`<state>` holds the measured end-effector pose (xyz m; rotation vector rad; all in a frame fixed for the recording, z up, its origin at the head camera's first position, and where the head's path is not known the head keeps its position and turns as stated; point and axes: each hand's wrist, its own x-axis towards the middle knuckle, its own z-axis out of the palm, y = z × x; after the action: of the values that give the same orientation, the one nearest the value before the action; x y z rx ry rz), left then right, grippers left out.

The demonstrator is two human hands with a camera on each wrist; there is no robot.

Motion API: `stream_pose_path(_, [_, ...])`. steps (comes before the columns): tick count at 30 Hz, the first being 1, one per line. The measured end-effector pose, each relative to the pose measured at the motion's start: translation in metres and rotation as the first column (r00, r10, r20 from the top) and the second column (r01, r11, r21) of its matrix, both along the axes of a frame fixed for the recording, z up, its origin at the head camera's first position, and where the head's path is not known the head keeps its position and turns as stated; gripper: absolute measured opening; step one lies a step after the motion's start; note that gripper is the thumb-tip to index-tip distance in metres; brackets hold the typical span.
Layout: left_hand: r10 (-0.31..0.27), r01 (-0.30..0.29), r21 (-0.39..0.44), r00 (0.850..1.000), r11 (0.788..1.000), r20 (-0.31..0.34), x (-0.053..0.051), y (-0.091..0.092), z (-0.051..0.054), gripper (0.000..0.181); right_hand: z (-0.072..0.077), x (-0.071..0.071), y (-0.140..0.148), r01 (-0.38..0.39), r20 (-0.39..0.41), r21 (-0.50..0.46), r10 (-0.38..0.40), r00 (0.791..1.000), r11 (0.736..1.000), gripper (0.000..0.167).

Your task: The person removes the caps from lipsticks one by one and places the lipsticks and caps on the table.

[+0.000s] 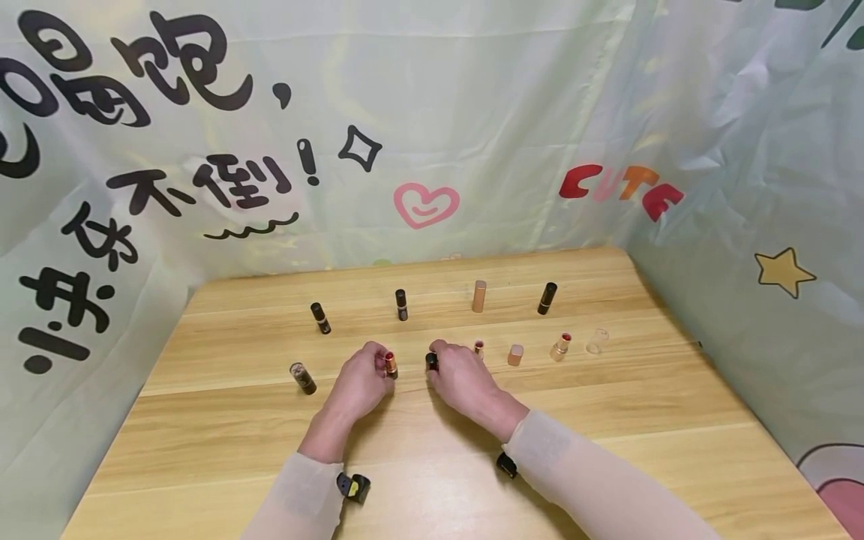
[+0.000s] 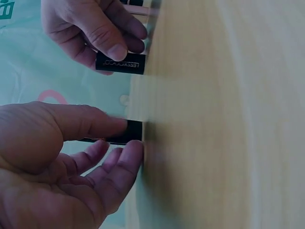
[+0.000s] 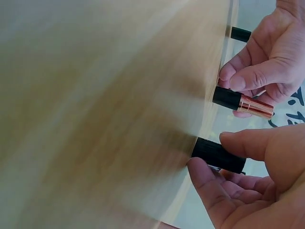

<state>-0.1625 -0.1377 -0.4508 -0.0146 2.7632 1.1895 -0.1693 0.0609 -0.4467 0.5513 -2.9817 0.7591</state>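
My left hand point(image 1: 361, 384) pinches an uncapped lipstick point(image 1: 391, 366) between thumb and fingers. Its black base stands on the table and its copper tube point(image 3: 256, 107) points up, a red tip at the top. A short distance to the right, my right hand point(image 1: 466, 377) grips a black lipstick cap point(image 1: 432, 362) upright at the tabletop. Pale lettering runs along the cap point(image 2: 121, 63) in the left wrist view. The cap and the lipstick are apart. Partly hidden behind the right hand is another uncapped lipstick point(image 1: 478, 348).
Black lipsticks point(image 1: 320, 318) point(image 1: 402, 305) point(image 1: 547, 298) and a rose-gold one point(image 1: 479, 296) stand at the back. Rightward are a rose-gold cap point(image 1: 516, 355), an uncapped gold lipstick point(image 1: 561, 347) and a clear cap point(image 1: 598, 341). A dark, clear-topped tube point(image 1: 303, 378) stands left. Printed cloth point(image 1: 499, 112) surrounds the wooden table point(image 1: 432, 465).
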Motion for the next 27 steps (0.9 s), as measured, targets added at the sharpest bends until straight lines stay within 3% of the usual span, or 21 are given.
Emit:
stream_pose_path(10, [0.007, -0.006, -0.057, 1.0, 0.998, 0.024, 0.014, -0.004, 0.013, 0.049, 0.003, 0.009, -0.002, 0.032, -0.012, -0.011, -0.032, 0.999, 0.999, 0.05])
stream_pose_path(15, [0.025, -0.022, -0.1, 0.999, 0.995, 0.03, 0.027, -0.01, 0.032, 0.044, 0.007, 0.014, -0.001, 0.036, -0.043, -0.042, -0.037, 0.998, 0.998, 0.051])
stream_pose_path(19, [0.049, -0.055, -0.095, 0.997, 0.994, -0.061, 0.037, -0.019, 0.051, 0.031, 0.01, 0.017, 0.0, 0.037, -0.097, -0.08, -0.044, 0.994, 0.996, 0.046])
stream_pose_path(23, [0.135, -0.148, -0.065, 0.975, 0.987, -0.177, 0.048, -0.035, 0.069, 0.021, 0.011, 0.02, 0.0, 0.027, -0.162, -0.119, -0.046, 0.986, 0.993, 0.035])
stream_pose_path(27, [0.247, -0.257, -0.024, 0.947, 0.966, -0.207, 0.057, -0.056, 0.081, 0.022, 0.011, 0.021, 0.0, 0.019, -0.194, -0.158, -0.05, 0.98, 0.987, 0.022])
